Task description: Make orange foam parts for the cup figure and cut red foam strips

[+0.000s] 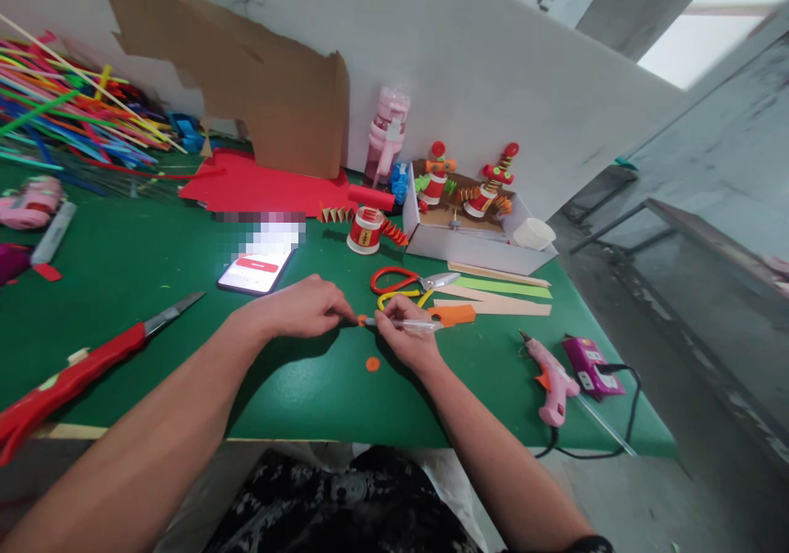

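With bent fingers, my left hand (311, 308) presses a fingertip on the edge of a small orange disc (361, 320) lying flat on the green table. My right hand (408, 341) is closed around a clear-barrelled pen (414, 324), whose tip meets the disc or is right beside it. A second orange disc (373, 364) lies just below, between my wrists. Beyond my right hand are red-handled scissors (400, 277), a yellow-handled pair (389, 297) partly hidden by that hand, and an orange strip (454, 315).
A lit phone (259, 261) lies beyond my left hand; a red utility knife (92, 364) is at left. A pink glue gun (558, 384) with a cable sits at right. Behind stand a paper-cup figure (365, 231), a white box (474, 245) with similar figures, and a pink bottle (387, 134).
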`<act>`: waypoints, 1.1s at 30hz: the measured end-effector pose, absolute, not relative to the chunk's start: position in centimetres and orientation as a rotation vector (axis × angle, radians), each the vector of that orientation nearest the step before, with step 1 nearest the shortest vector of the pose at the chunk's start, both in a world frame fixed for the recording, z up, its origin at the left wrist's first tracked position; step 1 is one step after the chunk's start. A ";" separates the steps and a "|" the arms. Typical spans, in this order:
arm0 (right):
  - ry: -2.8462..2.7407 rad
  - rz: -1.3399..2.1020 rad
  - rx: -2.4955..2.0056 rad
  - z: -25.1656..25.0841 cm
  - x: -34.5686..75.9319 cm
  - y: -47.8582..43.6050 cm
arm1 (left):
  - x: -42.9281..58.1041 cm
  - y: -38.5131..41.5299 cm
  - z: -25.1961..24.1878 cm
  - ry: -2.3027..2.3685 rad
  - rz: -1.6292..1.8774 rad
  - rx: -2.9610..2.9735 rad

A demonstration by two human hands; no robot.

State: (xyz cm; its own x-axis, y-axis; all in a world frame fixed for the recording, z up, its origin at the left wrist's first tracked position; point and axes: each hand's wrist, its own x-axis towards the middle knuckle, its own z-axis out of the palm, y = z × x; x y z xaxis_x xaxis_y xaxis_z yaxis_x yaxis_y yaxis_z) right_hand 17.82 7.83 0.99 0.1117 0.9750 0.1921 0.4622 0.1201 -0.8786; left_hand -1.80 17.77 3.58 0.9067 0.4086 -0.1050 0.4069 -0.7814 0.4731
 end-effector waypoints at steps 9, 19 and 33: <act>-1.493 0.716 -1.479 1.0 17.9 7.8 | -1.9 17.9 3.5 0.572 0.009 2.579; -1.492 0.723 -1.485 0.9 17.9 7.8 | -1.9 17.9 3.3 0.576 0.052 2.541; -1.474 0.735 -1.477 0.8 17.9 7.9 | -1.8 17.7 3.8 0.597 -0.021 2.570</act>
